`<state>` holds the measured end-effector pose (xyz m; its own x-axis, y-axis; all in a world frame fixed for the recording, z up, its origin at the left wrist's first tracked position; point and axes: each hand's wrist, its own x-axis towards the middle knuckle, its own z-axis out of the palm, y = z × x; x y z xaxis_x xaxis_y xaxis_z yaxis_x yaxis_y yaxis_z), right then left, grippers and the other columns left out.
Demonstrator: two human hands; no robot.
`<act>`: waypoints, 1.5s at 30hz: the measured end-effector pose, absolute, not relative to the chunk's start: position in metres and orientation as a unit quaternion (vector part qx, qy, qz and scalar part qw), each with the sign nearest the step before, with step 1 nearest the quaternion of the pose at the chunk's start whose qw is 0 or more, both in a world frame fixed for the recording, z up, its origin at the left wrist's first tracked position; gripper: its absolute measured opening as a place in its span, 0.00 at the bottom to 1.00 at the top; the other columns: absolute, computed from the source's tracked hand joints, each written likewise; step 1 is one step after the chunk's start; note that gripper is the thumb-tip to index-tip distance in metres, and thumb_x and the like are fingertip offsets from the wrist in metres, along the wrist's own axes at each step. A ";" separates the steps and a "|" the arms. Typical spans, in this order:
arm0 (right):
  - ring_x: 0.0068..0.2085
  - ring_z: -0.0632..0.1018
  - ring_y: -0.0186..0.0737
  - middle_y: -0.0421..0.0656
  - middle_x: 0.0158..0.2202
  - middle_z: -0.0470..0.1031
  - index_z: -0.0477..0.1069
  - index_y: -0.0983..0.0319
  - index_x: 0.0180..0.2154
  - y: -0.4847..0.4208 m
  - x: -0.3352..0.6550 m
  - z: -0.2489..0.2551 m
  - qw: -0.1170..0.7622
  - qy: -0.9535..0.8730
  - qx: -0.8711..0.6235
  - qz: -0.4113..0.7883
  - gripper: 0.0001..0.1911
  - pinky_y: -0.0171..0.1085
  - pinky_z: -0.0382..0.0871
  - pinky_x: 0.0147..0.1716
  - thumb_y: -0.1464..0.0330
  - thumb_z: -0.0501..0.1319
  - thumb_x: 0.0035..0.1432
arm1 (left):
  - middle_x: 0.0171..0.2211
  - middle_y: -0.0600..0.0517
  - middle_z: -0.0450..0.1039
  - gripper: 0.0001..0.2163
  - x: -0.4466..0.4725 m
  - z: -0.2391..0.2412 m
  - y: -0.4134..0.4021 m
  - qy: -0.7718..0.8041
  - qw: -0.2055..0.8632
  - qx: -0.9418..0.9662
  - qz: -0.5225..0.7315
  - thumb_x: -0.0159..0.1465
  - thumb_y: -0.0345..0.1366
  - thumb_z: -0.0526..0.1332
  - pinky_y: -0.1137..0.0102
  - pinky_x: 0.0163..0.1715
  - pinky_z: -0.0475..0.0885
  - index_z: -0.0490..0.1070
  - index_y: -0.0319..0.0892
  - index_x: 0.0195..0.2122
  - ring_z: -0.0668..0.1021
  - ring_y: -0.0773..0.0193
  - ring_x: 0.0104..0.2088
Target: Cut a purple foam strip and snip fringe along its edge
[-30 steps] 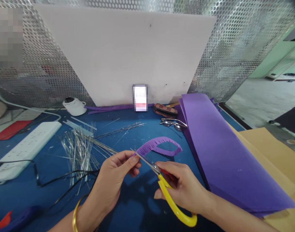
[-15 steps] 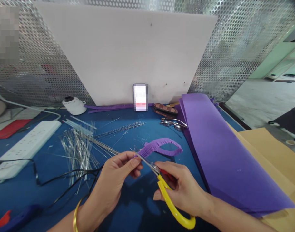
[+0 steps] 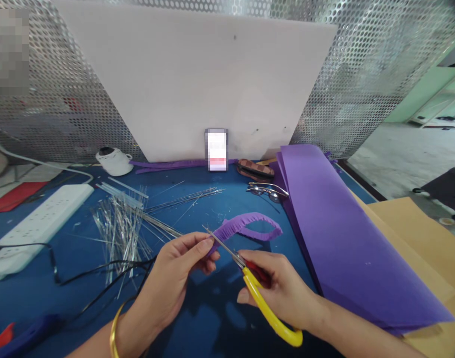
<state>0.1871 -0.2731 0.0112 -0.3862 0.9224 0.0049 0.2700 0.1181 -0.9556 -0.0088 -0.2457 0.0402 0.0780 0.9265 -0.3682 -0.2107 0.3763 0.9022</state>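
Note:
Between the thumb and fingers of my left hand is the end of a purple paper strip, its edge snipped into a fringe. From there the strip curls away to the right in a loop above the table. My right hand is closed around scissors with a yellow handle and some red by the fingers. The scissor blades point up and left, lying across the strip right beside my left fingertips. They look nearly closed. Part of the handle is hidden inside my right hand.
Thin wires and a white power strip lie on the left. Folded purple paper covers the right side. Glasses, a checkered case, a phone and a white cup line the back.
The yellow handles have come together and the blades have closed across the strip. My left hand has shifted slightly left; the strip's loop looks the same.

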 end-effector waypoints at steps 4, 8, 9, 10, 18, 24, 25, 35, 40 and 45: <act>0.26 0.54 0.32 0.33 0.24 0.54 0.68 0.62 0.30 -0.274 0.187 0.012 0.334 -0.652 -0.431 0.527 0.16 0.33 0.50 0.23 0.59 0.70 0.51 | 0.20 0.53 0.77 0.08 -0.008 0.043 -0.247 0.516 0.655 0.334 0.440 0.51 0.39 0.72 0.77 0.22 0.68 0.79 0.41 0.26 0.74 0.69 0.20; 0.25 0.54 0.30 0.32 0.23 0.53 0.64 0.62 0.27 -0.275 0.185 0.015 0.333 -0.610 -0.418 0.586 0.16 0.32 0.49 0.22 0.60 0.69 0.52 | 0.20 0.54 0.76 0.07 -0.008 0.045 -0.248 0.512 0.664 0.325 0.438 0.51 0.38 0.72 0.78 0.22 0.68 0.78 0.40 0.25 0.74 0.71 0.20; 0.25 0.54 0.30 0.32 0.23 0.52 0.64 0.62 0.27 -0.275 0.185 0.014 0.333 -0.595 -0.411 0.606 0.17 0.32 0.50 0.22 0.60 0.69 0.52 | 0.20 0.54 0.76 0.07 -0.009 0.045 -0.248 0.509 0.666 0.326 0.437 0.51 0.38 0.72 0.78 0.22 0.68 0.78 0.40 0.25 0.73 0.71 0.20; 0.25 0.54 0.30 0.32 0.23 0.52 0.64 0.62 0.28 -0.276 0.185 0.013 0.334 -0.579 -0.403 0.625 0.17 0.32 0.50 0.22 0.59 0.69 0.52 | 0.20 0.54 0.76 0.07 -0.009 0.044 -0.248 0.505 0.669 0.330 0.434 0.52 0.38 0.71 0.78 0.22 0.68 0.78 0.40 0.25 0.73 0.71 0.20; 0.26 0.53 0.29 0.33 0.25 0.53 0.68 0.63 0.32 -0.274 0.189 0.003 0.346 -0.523 -0.364 0.688 0.16 0.31 0.48 0.23 0.59 0.70 0.53 | 0.21 0.55 0.76 0.09 -0.011 0.041 -0.244 0.523 0.650 0.363 0.416 0.53 0.40 0.71 0.78 0.23 0.68 0.77 0.41 0.25 0.73 0.71 0.21; 0.26 0.55 0.30 0.33 0.25 0.53 0.69 0.63 0.34 -0.273 0.187 0.011 0.332 -0.522 -0.382 0.686 0.13 0.31 0.51 0.24 0.65 0.70 0.50 | 0.20 0.54 0.76 0.09 -0.012 0.044 -0.243 0.544 0.601 0.424 0.404 0.54 0.42 0.70 0.77 0.23 0.67 0.78 0.41 0.27 0.72 0.70 0.21; 0.26 0.55 0.30 0.33 0.24 0.54 0.70 0.63 0.35 -0.274 0.187 0.013 0.330 -0.534 -0.394 0.672 0.13 0.31 0.51 0.23 0.67 0.69 0.49 | 0.20 0.54 0.76 0.09 -0.012 0.044 -0.243 0.547 0.595 0.424 0.409 0.54 0.42 0.70 0.77 0.22 0.67 0.78 0.41 0.27 0.72 0.70 0.21; 0.25 0.55 0.30 0.32 0.25 0.56 0.70 0.61 0.36 -0.276 0.188 0.013 0.296 -0.653 -0.469 0.515 0.13 0.31 0.51 0.22 0.72 0.69 0.46 | 0.21 0.55 0.76 0.07 -0.014 0.040 -0.242 0.542 0.579 0.413 0.448 0.54 0.40 0.69 0.77 0.22 0.67 0.78 0.42 0.27 0.73 0.70 0.21; 0.26 0.56 0.31 0.32 0.25 0.55 0.68 0.60 0.33 -0.277 0.188 0.012 0.303 -0.673 -0.470 0.485 0.13 0.31 0.51 0.22 0.71 0.70 0.47 | 0.21 0.55 0.76 0.08 -0.013 0.040 -0.243 0.544 0.582 0.412 0.442 0.53 0.41 0.70 0.77 0.22 0.66 0.78 0.42 0.26 0.73 0.70 0.21; 0.26 0.55 0.31 0.32 0.26 0.54 0.66 0.61 0.32 -0.277 0.187 0.011 0.311 -0.673 -0.462 0.486 0.13 0.31 0.51 0.22 0.70 0.70 0.48 | 0.21 0.56 0.76 0.08 -0.012 0.039 -0.244 0.540 0.582 0.416 0.444 0.54 0.41 0.70 0.77 0.22 0.67 0.78 0.43 0.26 0.73 0.70 0.21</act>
<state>0.1870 -0.2775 0.0114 -0.3792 0.9248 -0.0308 0.3205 0.1000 -0.9419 -0.0120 -0.2441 0.0394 0.0231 0.9654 -0.2598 -0.0671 0.2608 0.9631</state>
